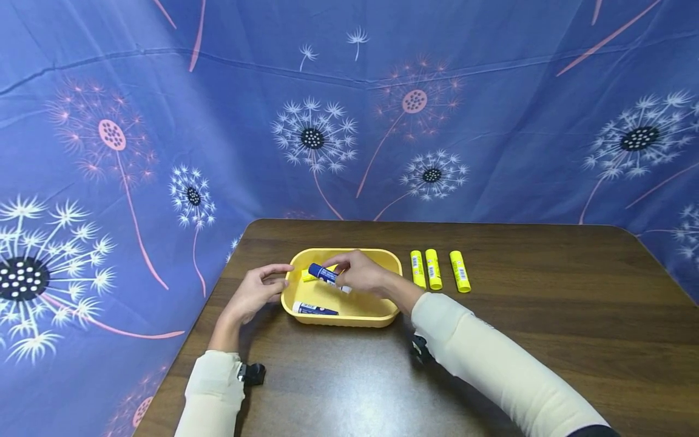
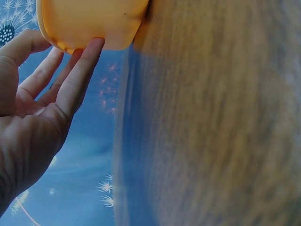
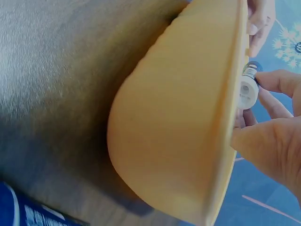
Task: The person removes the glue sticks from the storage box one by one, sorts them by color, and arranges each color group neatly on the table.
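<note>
My right hand [image 1: 360,272] pinches a blue glue stick [image 1: 323,274] over the inside of a yellow plastic tray [image 1: 371,320]. In the right wrist view its white end [image 3: 247,92] shows at the rim, between thumb and fingers. My left hand [image 1: 258,292] touches the tray's left end, fingers fairly straight; its fingertips [image 2: 98,43] lie against the outer wall in the left wrist view. Another blue glue stick [image 1: 314,309] lies along the near side inside the tray. Behind the held one is a yellow glue stick [image 1: 308,276], partly covered.
To the right of the tray lie a yellow glue stick [image 1: 417,269], a second yellow glue stick [image 1: 434,269] and a third yellow glue stick [image 1: 460,271]. A blue tube [image 3: 28,209] with a barcode is at the lower left of the right wrist view. Patterned cloth [image 1: 349,152] hangs behind the table.
</note>
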Motion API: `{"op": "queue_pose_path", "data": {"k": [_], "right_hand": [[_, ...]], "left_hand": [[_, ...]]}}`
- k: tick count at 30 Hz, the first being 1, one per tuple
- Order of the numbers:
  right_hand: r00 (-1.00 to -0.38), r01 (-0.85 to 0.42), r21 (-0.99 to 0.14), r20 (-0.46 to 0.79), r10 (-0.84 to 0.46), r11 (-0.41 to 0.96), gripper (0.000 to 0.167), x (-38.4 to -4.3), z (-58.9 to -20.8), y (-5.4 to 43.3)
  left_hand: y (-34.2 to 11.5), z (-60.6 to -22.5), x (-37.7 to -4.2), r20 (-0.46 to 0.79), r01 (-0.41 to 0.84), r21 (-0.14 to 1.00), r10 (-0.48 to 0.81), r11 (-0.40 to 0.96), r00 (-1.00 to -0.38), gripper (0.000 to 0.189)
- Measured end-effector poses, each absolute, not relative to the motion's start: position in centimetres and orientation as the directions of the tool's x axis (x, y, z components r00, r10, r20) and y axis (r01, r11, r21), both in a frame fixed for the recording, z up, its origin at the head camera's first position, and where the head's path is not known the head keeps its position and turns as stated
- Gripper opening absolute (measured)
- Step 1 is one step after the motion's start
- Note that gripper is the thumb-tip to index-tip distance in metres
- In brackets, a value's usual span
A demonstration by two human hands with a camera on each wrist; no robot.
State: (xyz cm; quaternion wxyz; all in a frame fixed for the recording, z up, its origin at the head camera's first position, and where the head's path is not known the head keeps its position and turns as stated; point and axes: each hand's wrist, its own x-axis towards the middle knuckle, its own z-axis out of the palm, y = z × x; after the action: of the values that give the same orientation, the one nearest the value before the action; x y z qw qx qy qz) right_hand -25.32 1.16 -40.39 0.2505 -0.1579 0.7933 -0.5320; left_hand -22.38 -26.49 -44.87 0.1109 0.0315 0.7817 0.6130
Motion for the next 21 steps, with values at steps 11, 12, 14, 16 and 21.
{"op": "queue_pose_path", "data": {"k": [11,12,14,16,21], "right_hand": [[-0.850,0.028,-0.940,-0.201,-0.488,0.340,0.052,-25.1,-38.7,4.1],[-0.854,0.024,-0.940,-0.197,-0.481,0.341,0.052,-25.1,-38.6,4.5],[-0.865,0.024,-0.939,-0.192,-0.464,0.343,0.053,-25.1,-38.6,5.2],[-0.876,0.032,-0.937,-0.194,-0.442,0.347,0.053,-25.0,-38.6,5.9],[-0.891,0.065,-0.935,-0.211,-0.401,0.348,0.052,-24.8,-38.5,7.5]], "left_hand": [[-26.3,-44.9,-22.5,-0.135,-0.085,0.966,0.195,0.245,-0.971,0.046],[-26.2,-44.9,-22.6,-0.137,-0.087,0.966,0.197,0.243,-0.971,0.046],[-26.2,-44.9,-22.6,-0.137,-0.085,0.967,0.205,0.242,-0.969,0.047],[-26.2,-44.8,-22.6,-0.136,-0.083,0.967,0.212,0.241,-0.968,0.047],[-26.5,-44.8,-22.4,-0.134,-0.081,0.966,0.206,0.245,-0.969,0.047]]}}
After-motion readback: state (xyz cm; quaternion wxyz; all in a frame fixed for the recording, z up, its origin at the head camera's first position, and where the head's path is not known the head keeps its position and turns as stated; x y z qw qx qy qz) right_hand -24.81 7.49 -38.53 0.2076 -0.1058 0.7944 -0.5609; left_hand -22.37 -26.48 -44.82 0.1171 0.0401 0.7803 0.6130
